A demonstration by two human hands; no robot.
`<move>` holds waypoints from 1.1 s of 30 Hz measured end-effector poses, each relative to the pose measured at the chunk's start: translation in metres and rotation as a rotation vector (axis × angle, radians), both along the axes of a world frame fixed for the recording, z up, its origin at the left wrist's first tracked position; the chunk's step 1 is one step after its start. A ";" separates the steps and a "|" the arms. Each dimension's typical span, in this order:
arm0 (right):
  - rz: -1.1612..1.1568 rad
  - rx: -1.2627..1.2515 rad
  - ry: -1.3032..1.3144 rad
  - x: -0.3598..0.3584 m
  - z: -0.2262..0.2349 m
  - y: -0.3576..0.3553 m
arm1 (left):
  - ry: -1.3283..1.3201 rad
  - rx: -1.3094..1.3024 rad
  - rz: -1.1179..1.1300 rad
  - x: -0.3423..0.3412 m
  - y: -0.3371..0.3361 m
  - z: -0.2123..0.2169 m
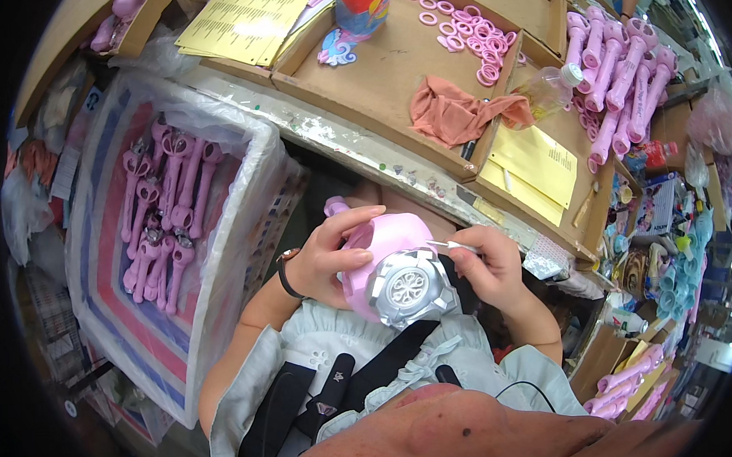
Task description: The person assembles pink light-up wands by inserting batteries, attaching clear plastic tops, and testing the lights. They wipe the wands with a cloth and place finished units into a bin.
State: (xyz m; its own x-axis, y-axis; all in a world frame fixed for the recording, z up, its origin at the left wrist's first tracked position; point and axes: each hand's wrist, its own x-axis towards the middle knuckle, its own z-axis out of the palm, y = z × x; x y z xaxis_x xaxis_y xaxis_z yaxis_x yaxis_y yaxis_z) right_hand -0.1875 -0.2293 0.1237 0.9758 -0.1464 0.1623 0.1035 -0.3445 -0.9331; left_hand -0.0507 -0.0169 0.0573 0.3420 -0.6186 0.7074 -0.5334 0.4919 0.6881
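Note:
Close to my chest, my left hand (320,261) is wrapped around a pink plastic toy piece (400,232) with a wide rounded body. A silver disc (413,288) with notched edges and a raised flower-like emblem is on its near side. A pink knob (335,204) sticks out above my left fingers. Pinched between the thumb and fingers of my right hand (492,270) is a thin white stick-like tool (458,246). Its tip points at the pink piece's right edge and seems to touch it.
On the left, a plastic-lined striped bag (215,333) contains several pink wands (168,176). Cardboard trays (381,97) ahead hold pink rings (480,37), an orange cloth (447,111) and yellow sheets (535,168). A plastic bottle (549,90) lies beside more pink handles (620,62).

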 end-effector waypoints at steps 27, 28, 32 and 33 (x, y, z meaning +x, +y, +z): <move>-0.058 0.305 0.560 -0.010 0.043 -0.055 | 0.031 -0.057 -0.025 -0.014 -0.068 0.005; -0.098 0.109 0.452 -0.012 0.040 -0.050 | 0.041 -0.065 -0.031 -0.013 -0.070 0.006; -0.036 -0.782 -0.207 -0.002 0.032 -0.041 | 0.021 -0.123 -0.004 -0.012 -0.066 0.008; -0.034 -0.912 -0.269 0.001 0.031 -0.039 | 0.035 -0.113 -0.028 -0.012 -0.062 0.008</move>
